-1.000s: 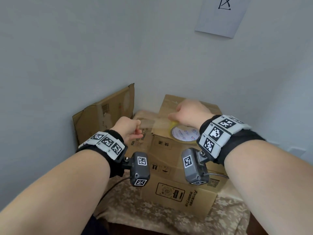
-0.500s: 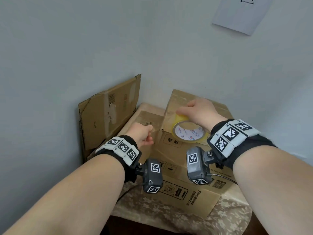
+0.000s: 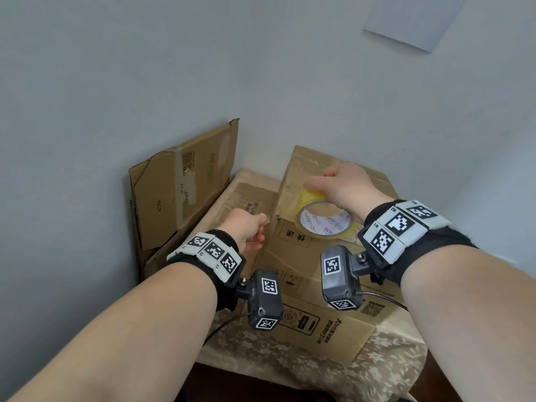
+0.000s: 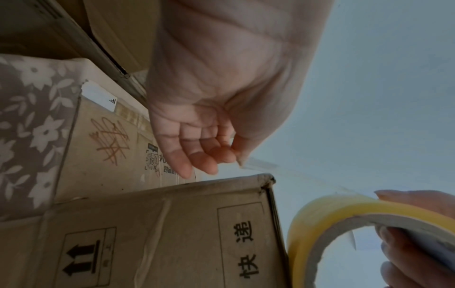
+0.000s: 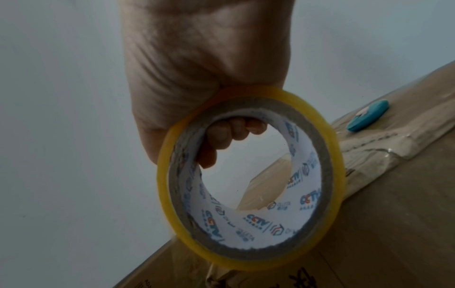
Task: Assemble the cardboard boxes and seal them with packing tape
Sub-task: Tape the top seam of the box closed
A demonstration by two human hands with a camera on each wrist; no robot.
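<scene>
An assembled cardboard box (image 3: 293, 265) with printed sides stands on the table, old tape across its top. My right hand (image 3: 319, 184) grips a yellow packing tape roll (image 3: 324, 224) above the box's near-left top corner. In the right wrist view its fingers (image 5: 234, 136) curl through the roll's core (image 5: 270, 224). My left hand (image 3: 258, 227) hovers left of the box. Its thumb and forefinger (image 4: 236, 157) pinch the free end of a clear tape strand (image 4: 261, 165), which runs back to the roll (image 4: 320, 212). The strand hangs just above the box's corner (image 4: 265, 179).
A flattened carton (image 3: 185, 181) leans on the left wall. Another flat carton (image 3: 246, 198) lies on the floral tablecloth (image 3: 290, 358) beneath my left hand. A small blue cutter (image 5: 355, 117) rests on the box top. Grey walls close in behind and on the right.
The view has shifted down and left. My right hand has raised the roll, so more of it shows. My left hand stays left of the box, level with the roll.
</scene>
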